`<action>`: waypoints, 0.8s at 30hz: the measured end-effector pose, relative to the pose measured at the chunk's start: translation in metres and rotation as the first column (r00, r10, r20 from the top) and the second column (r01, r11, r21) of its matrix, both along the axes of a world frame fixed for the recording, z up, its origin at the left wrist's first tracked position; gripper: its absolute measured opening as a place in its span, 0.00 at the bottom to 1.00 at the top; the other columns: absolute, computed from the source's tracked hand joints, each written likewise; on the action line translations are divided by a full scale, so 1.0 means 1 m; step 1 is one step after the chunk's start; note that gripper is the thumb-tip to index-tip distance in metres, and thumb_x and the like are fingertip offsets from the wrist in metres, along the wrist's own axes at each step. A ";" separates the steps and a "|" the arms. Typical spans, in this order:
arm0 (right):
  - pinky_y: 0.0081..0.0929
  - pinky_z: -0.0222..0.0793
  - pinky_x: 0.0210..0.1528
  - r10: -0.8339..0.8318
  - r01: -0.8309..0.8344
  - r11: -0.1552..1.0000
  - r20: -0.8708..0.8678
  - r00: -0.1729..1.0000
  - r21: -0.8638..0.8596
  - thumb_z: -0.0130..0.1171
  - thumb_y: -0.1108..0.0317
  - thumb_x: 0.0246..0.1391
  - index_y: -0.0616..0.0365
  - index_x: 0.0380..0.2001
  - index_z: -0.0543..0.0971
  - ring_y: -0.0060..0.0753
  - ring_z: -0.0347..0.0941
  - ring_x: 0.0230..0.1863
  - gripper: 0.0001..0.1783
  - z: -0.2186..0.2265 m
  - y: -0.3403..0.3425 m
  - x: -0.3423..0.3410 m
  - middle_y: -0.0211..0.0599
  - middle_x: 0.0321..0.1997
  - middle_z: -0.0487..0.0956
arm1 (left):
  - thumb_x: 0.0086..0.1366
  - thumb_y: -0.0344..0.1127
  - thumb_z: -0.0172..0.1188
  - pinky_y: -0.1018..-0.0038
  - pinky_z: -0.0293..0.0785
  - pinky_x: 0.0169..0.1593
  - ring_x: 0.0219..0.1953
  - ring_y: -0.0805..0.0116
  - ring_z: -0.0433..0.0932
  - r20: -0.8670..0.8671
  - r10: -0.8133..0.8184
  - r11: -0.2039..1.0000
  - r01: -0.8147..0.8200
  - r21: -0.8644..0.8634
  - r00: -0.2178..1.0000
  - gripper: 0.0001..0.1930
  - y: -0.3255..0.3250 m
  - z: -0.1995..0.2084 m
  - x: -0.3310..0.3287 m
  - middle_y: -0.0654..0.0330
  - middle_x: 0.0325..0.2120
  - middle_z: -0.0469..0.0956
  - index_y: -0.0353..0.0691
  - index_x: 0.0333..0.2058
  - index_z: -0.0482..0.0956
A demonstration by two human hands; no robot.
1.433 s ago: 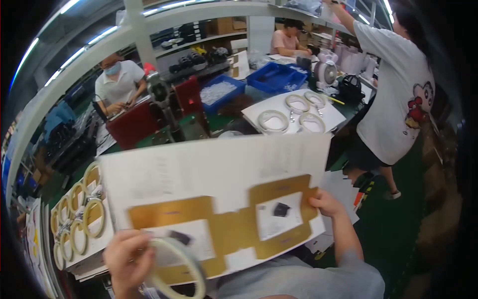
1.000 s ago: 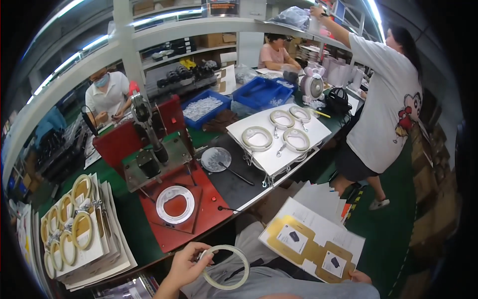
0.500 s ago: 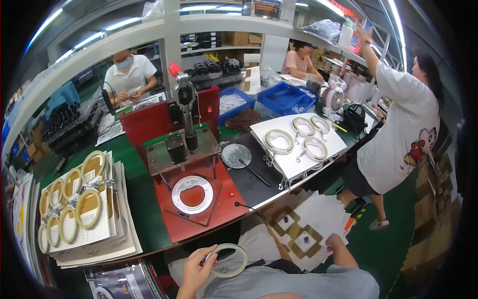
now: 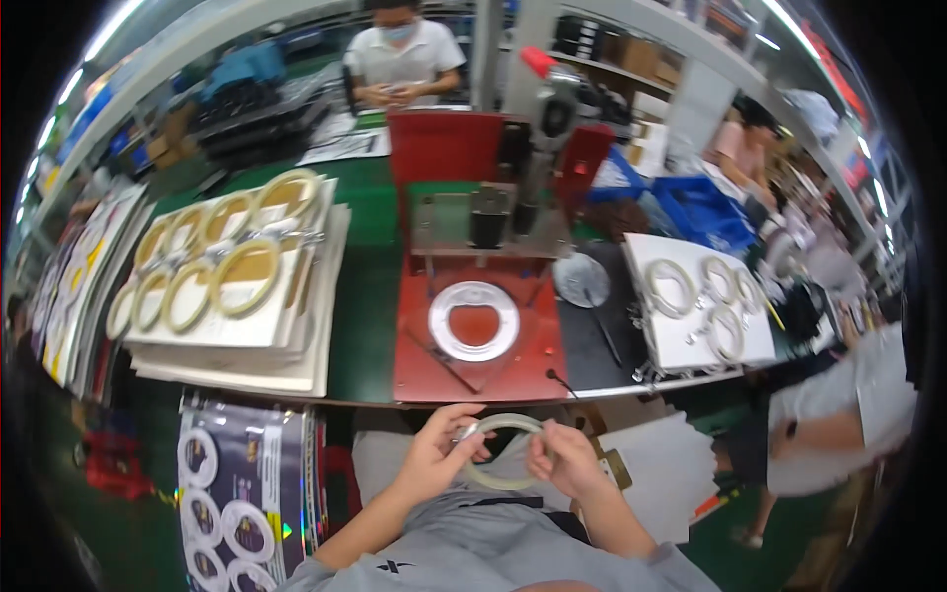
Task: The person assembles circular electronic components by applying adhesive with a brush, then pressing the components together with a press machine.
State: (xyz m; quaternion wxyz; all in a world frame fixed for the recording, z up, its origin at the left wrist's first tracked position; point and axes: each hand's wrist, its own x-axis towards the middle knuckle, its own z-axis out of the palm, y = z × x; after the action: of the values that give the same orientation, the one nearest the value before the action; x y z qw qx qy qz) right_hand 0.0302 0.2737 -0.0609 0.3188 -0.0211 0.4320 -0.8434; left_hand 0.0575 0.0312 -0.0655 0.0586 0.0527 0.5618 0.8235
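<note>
A pale cream-coloured ring [image 4: 499, 482] is held in front of my lap by both hands. My left hand [image 4: 434, 454] pinches its left side between thumb and fingers, near a small shiny metal part. On the opposite side, my right hand [image 4: 572, 462] has its fingers closed on the rim. Just beyond the hands stands a red hand press [image 4: 418, 360] with a metal lever head. A flat white ring [image 4: 444, 326] lies on its base, under a clear plate [image 4: 444, 227].
Left of the press, cream rings [image 4: 187, 296] lie on stacked cardboard sheets [image 4: 227, 370]. More rings sit on a white board [image 4: 646, 252] at right, near a round dish [image 4: 582, 279] with a black-handled tool [image 4: 610, 335]. Blue trays [image 4: 705, 212] and co-workers [image 4: 404, 59] are beyond.
My right hand has come from the papers at the right and taken hold of the cream ring. My left hand keeps its hold. The whole view has swung left.
</note>
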 end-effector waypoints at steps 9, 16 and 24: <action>0.19 0.52 0.18 0.039 -0.030 0.998 -0.142 0.989 0.061 0.38 0.46 0.77 0.64 0.28 0.80 0.18 0.58 0.13 0.35 0.030 -0.006 -0.043 0.26 0.12 0.65 | 0.75 0.29 0.59 0.72 0.77 0.58 0.53 0.70 0.81 0.017 -0.077 0.990 0.078 -0.120 0.997 0.14 -0.026 0.009 -0.010 0.56 0.48 0.84 0.29 0.56 0.77; 0.18 0.52 0.16 0.165 -0.210 0.939 -0.180 0.970 -0.272 0.23 0.48 0.79 0.71 0.39 0.77 0.18 0.53 0.10 0.39 0.046 -0.013 -0.064 0.27 0.13 0.64 | 0.75 0.23 0.55 0.74 0.76 0.56 0.51 0.70 0.81 -0.163 0.071 0.955 -0.115 -0.275 0.984 0.14 -0.035 0.033 -0.027 0.55 0.49 0.83 0.26 0.56 0.78; 0.15 0.50 0.18 0.195 -0.152 0.977 -0.329 0.924 0.151 0.44 0.56 0.77 0.69 0.37 0.76 0.12 0.55 0.14 0.24 0.050 0.003 -0.052 0.46 0.33 0.84 | 0.71 0.30 0.62 0.75 0.76 0.46 0.41 0.66 0.83 -0.437 0.095 0.748 -0.354 -0.562 0.894 0.12 -0.059 0.059 -0.016 0.52 0.39 0.86 0.28 0.48 0.82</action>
State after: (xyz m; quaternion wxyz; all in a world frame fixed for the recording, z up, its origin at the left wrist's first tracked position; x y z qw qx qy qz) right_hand -0.0223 0.2763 -0.0107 0.3132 -0.1856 0.5280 -0.7673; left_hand 0.0415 -0.0278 -0.0065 -0.1391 0.1198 0.8061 0.5626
